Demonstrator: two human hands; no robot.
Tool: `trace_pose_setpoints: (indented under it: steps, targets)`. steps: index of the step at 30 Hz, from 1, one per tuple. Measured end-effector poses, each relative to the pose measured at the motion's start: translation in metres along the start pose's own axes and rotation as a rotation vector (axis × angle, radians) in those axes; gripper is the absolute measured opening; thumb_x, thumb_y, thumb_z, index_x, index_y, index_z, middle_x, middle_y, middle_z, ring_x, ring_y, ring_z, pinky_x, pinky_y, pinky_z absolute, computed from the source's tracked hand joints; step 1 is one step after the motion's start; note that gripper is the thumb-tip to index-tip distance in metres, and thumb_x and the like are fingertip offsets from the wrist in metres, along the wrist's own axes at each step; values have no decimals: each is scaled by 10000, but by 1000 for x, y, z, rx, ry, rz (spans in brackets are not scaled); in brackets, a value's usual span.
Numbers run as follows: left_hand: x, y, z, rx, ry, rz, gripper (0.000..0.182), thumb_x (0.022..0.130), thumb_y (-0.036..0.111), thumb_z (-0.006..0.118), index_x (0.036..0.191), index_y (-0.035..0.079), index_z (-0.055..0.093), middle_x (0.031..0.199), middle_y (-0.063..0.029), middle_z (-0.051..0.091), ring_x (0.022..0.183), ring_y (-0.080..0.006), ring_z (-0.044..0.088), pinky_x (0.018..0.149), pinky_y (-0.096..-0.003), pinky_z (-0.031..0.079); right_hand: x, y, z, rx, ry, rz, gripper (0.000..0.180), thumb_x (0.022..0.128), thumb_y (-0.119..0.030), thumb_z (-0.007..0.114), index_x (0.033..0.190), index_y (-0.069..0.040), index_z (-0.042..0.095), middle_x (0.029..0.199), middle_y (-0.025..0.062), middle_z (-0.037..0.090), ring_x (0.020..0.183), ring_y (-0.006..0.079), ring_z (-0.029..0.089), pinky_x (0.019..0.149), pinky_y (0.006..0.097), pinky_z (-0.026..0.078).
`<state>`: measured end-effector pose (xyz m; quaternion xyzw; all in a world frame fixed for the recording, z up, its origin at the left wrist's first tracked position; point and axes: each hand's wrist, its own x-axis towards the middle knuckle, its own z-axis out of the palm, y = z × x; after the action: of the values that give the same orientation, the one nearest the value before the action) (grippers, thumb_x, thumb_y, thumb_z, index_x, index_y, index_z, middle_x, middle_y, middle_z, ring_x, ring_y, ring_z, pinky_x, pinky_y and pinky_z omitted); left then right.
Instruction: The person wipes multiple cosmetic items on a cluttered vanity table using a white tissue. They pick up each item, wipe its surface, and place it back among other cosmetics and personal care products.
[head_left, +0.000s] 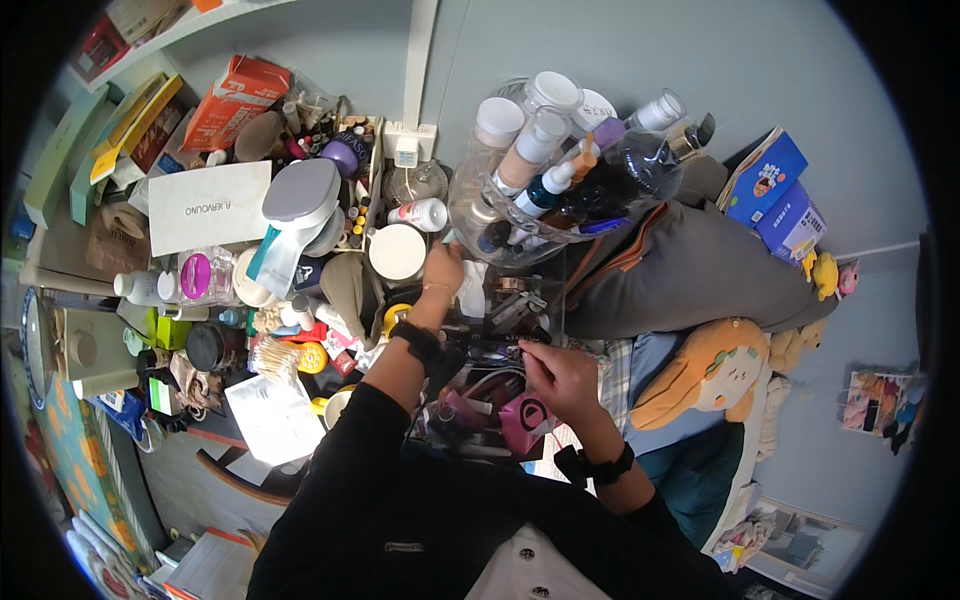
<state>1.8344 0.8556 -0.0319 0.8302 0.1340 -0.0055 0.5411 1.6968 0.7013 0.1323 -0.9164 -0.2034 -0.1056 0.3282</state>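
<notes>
My left hand reaches to the back of the cluttered table, between a round white-lidded jar and a clear round organizer. A small pale-teal item shows at its fingertips; whether they grip it is unclear. Below it lies a crumpled white tissue. My right hand has its fingers curled over the right side of a clear plastic box of cosmetics. Its fingertips are by a dark tube-like item, and I cannot tell if they hold it. A pink pouch lies just below that hand.
Pump bottles and jars fill the organizer. Left of my hands are a white box, a grey-lidded container, cotton swabs and a bright white sheet-like item. A grey bag and an orange plush toy lie on the right.
</notes>
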Motion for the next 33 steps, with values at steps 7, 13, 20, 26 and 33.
trace_pose_setpoints:
  steps: [7,13,20,26,33]
  targets:
    - [23,-6,-3,231,-76,11,295,851,233,413,899,-31,537,868,-279,573,857,-429,541,747,-467,431,-15,5,-6,-10,-38,-47,127,742,-110,611,864,-80,628,631,58,598,520,213,571,466,320,442]
    - [35,-9,-5,212,-275,117,324,822,128,436,1139,67,472,1034,-245,546,974,-393,518,824,-397,418,-22,12,-3,2,-12,-29,126,743,-119,607,866,-94,622,645,56,605,548,217,585,478,318,455]
    - [46,-24,-11,198,-441,239,350,794,-14,429,1141,19,461,1048,-166,560,985,-292,525,855,-305,395,-26,27,-2,36,-35,171,156,773,-185,576,905,-113,622,716,87,622,609,264,596,531,353,470]
    - [56,-33,-13,251,-477,297,292,817,22,438,1107,-3,471,1028,-157,565,976,-273,526,847,-288,392,-31,43,-14,-23,20,361,182,773,-194,582,934,-120,626,662,111,592,580,269,578,503,345,447]
    - [55,-14,-15,1045,-645,569,303,828,101,429,1107,15,510,1170,-222,476,1070,-347,462,909,-371,374,-37,51,-28,-38,88,391,156,781,-141,579,922,-103,632,598,99,571,504,230,556,457,313,418]
